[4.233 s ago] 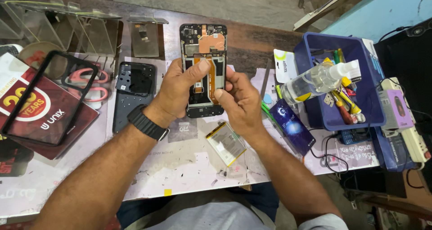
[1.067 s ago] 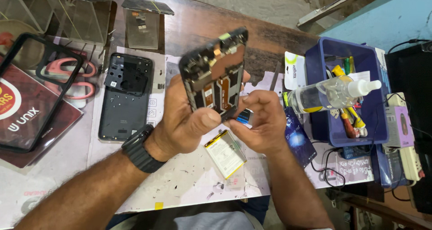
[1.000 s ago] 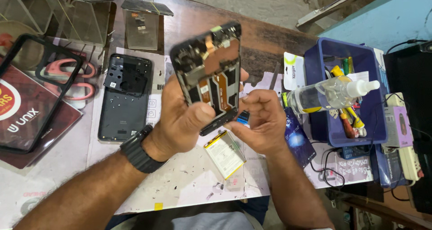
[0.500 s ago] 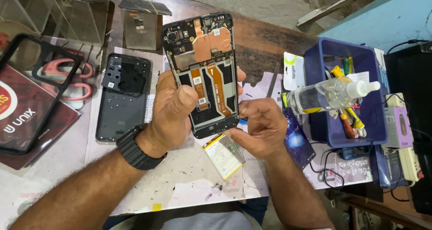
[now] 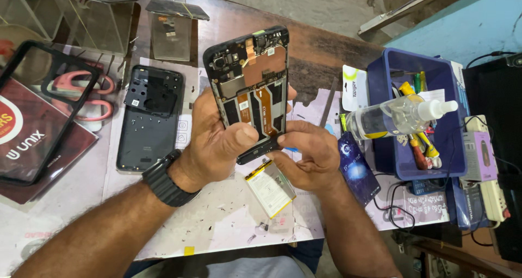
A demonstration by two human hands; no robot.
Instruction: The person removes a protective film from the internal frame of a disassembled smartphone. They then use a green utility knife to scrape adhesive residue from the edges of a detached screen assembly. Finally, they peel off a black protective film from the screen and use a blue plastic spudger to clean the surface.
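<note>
Paper-covered workbench (image 5: 217,223) fills the frame, with a black phone back cover (image 5: 149,117) lying flat at centre left. Left hand (image 5: 217,142), black watch at the wrist, is wrapped tight around the opened phone (image 5: 253,90), holding it upright at centre frame, circuitry and orange ribbon facing us. Right hand (image 5: 307,155) pinches the phone's lower edge, a loose battery (image 5: 270,181) just below, and a blue bin (image 5: 418,112) of tools sits at right.
</note>
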